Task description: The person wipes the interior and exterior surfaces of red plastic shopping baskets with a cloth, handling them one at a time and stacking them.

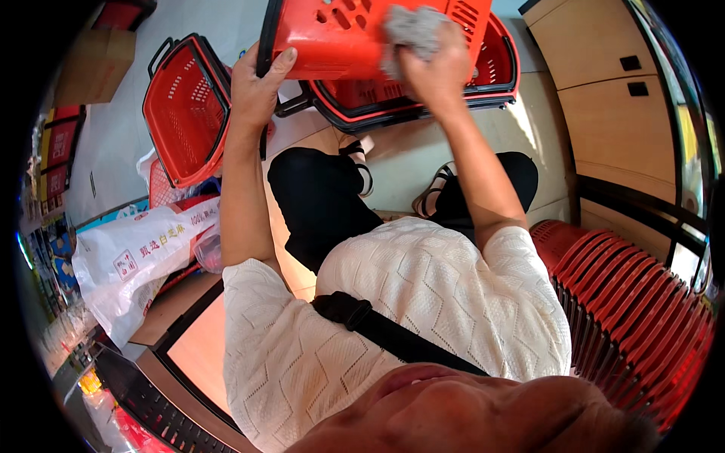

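Note:
At the top of the head view, a red plastic shopping basket (pixel 340 42) is tipped so that its slotted outside shows. My left hand (pixel 263 79) grips its black rim, thumb on the outer wall. Pressed against the basket's side is a grey cloth (pixel 416 34), bunched under my right hand (pixel 433 65). Behind and below the held basket, other red baskets with black rims (pixel 408 110) stand nested on the floor. Another red basket (pixel 187 107) sits at the left, its black handle raised. The inside of the held basket is hidden.
Many nested red baskets (pixel 623 306) form a long stack at lower right. A wooden cabinet (pixel 617 113) stands on the right. At left are a white printed plastic bag (pixel 136 260) and a cardboard box (pixel 96 65). My knees and sandalled feet are below the baskets.

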`<state>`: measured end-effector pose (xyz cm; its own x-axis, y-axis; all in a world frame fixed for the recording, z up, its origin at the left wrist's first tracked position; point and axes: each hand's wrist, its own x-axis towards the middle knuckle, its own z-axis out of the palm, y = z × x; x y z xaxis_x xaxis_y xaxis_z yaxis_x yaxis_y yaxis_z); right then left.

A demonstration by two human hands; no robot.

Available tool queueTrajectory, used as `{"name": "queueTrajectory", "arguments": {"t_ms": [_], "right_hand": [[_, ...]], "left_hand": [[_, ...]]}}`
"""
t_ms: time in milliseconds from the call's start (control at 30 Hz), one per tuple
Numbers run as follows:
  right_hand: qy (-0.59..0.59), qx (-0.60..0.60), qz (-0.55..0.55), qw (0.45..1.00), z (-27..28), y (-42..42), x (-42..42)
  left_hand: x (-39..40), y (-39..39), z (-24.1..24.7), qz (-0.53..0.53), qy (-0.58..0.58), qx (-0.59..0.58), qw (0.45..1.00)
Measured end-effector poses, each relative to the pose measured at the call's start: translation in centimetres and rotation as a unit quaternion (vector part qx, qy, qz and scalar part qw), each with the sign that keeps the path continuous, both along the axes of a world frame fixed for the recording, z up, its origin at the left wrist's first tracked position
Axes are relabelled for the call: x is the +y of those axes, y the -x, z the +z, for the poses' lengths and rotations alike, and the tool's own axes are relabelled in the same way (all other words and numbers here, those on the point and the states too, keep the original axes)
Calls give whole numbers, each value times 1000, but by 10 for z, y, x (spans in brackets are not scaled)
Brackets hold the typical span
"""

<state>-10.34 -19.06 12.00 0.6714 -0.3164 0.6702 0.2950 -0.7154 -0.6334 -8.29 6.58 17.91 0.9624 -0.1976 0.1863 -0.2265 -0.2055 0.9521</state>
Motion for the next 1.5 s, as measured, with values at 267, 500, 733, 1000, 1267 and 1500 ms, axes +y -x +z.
{"name": "queueTrajectory", "arguments": {"t_ms": [267, 500, 733, 1000, 1267, 1500], "right_hand": [[66, -120, 116, 984, 36, 3, 94], [49, -39, -31, 998, -30, 34, -29], [-142, 29, -149, 978, -85, 60, -96], [-337, -78, -79, 935, -71, 63, -103], [-65, -126, 36, 989, 39, 42, -93], [-203, 36, 159, 965, 23, 1, -96]], "left_hand": [[5, 1, 8, 40, -16, 17, 999], [7, -5, 6, 37, -45, 3, 998], [2, -38, 32, 136, 29, 53, 989], [44, -76, 89, 72, 117, 167, 976], [53, -74, 95, 37, 115, 188, 975], [58, -83, 85, 45, 103, 172, 979]]}}
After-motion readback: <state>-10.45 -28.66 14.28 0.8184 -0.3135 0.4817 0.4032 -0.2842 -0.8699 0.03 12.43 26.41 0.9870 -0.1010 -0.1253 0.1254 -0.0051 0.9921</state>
